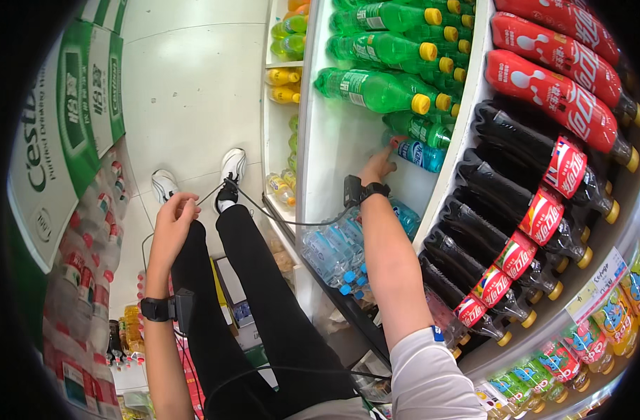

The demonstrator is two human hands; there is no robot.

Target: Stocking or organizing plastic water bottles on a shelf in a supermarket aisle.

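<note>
My right hand [378, 165] reaches into a white shelf, its index finger at the end of a bottle with a blue label [417, 153]. Whether it grips the bottle I cannot tell. Just beyond that bottle lie green soda bottles [370, 90] with yellow caps. Nearer to me are clear water bottles [328, 252] with blue caps, and a light blue bottle [404, 216] partly behind my forearm. My left hand [181, 212] hangs over the floor near my knee, its fingers loosely curled, with a thin black cable [278, 218] passing close by.
Cola bottles [509, 210] and red-wrapped bottles [556, 94] fill the shelf at right. Small juice bottles [561, 346] stand at lower right. Green and white cartons [62, 126] and shrink-wrapped bottles [83, 273] are stacked at left. White floor [194, 89] lies between, and the cable runs across my legs.
</note>
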